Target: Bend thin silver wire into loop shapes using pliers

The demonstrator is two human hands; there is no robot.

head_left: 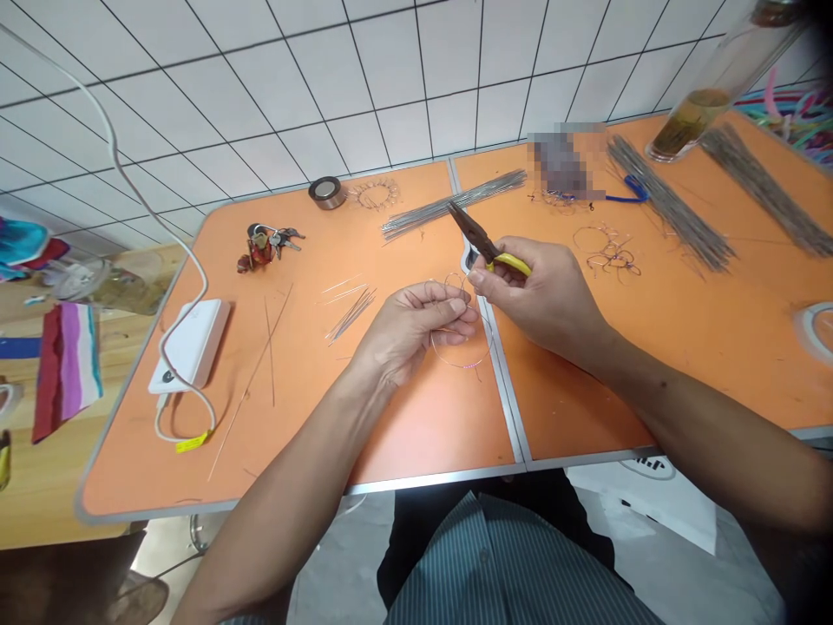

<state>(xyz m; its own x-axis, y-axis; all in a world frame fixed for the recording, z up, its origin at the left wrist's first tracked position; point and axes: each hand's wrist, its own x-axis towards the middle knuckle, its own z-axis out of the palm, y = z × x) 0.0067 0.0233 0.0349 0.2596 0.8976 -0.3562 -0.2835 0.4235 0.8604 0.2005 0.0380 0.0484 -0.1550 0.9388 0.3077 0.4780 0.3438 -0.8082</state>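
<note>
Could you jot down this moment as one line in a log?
left hand: pinches thin wire loop | right hand: grips yellow-handled pliers | nearby: straight wire bundle

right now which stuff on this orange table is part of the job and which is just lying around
Part of the job:
- left hand pinching thin looped metal wire
- right hand gripping yellow-handled steel long-nose pliers
- bundle of straight grey metal wires
- bent wire shapes

Just lying around:
- metal keys on a ring
- white power bank
- silver roll of tape

Orange folding table (423, 434): wire bundles (670, 204), keys (266, 243), power bank (188, 345), tape roll (326, 192).
</note>
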